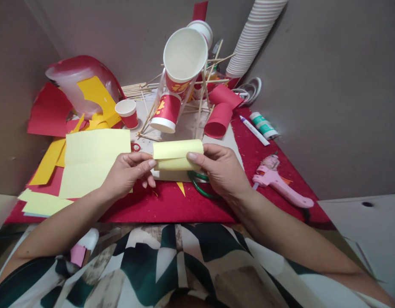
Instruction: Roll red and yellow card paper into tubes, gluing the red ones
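A sheet of pale yellow paper, rolled into a tube (178, 149), is held level above the front of the table. My left hand (130, 171) pinches its left end between thumb and fingers. At the other end my right hand (221, 169) grips it, thumb on the front near the overlapping edge. Beneath my right hand lies a green ring-shaped thing (202, 188), partly hidden. Just beyond the tube stands a build of red and white paper cups (168, 112) and thin wooden sticks. A flat pale yellow sheet (88, 162) lies beside my left hand.
Two red paper tubes (219, 120) lie right of the cups. A pink glue gun (281, 184), a marker (253, 130) and a green-white roll (264, 125) rest on the right. Yellow card scraps (50, 162) and a small cup (127, 113) are leftward. Stacked cups (255, 38) lean behind.
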### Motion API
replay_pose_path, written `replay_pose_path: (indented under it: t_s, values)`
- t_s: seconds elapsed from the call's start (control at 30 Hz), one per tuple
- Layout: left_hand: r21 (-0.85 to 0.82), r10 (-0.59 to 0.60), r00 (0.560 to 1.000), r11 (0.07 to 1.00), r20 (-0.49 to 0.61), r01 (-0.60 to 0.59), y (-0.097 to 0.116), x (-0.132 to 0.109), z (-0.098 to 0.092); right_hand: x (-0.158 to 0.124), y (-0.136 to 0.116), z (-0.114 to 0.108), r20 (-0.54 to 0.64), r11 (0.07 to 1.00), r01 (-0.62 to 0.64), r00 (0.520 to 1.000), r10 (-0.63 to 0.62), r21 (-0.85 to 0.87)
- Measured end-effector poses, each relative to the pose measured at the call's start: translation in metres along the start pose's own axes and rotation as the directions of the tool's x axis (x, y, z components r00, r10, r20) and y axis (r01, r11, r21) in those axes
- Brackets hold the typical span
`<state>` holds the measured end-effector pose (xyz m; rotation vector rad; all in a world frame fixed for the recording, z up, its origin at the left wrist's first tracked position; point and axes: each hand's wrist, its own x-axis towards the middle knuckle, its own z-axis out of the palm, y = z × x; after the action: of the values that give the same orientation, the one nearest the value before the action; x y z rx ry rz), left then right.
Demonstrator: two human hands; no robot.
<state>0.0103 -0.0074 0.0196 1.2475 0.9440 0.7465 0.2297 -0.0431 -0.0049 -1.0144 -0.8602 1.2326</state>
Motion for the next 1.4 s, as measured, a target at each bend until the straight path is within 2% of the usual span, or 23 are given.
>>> replay_pose_path:
  t_s: [0.5,0.77,1.03,1.4]
  values:
    - [0.023,0.028,0.999,0.999,0.042,-0.029,-0.0002,-0.0017,-0.0024,0.0003,0.0022,0.0035,-0.026,1.0,0.002,1.0,-0.002,0.008]
    - [0.068,0.008,1.0,0.998,0.009,-0.009,0.0045,-0.0002,0.0034,-0.0029,0.0024,0.0021,0.052,1.0,0.011,0.999,-0.011,-0.005]
    - [0.037,0.042,0.999,0.998,0.001,-0.042,0.0003,-0.0007,-0.0003,-0.0034,0.0001,-0.0003,0.006,0.994,0.042,0.999,-0.042,-0.1]
    - [0.013,0.031,0.999,0.999,0.021,-0.032,-0.003,0.0017,-0.0037,-0.0049,0.0005,-0.0032,0.088,0.982,0.085,0.994,-0.071,-0.17]
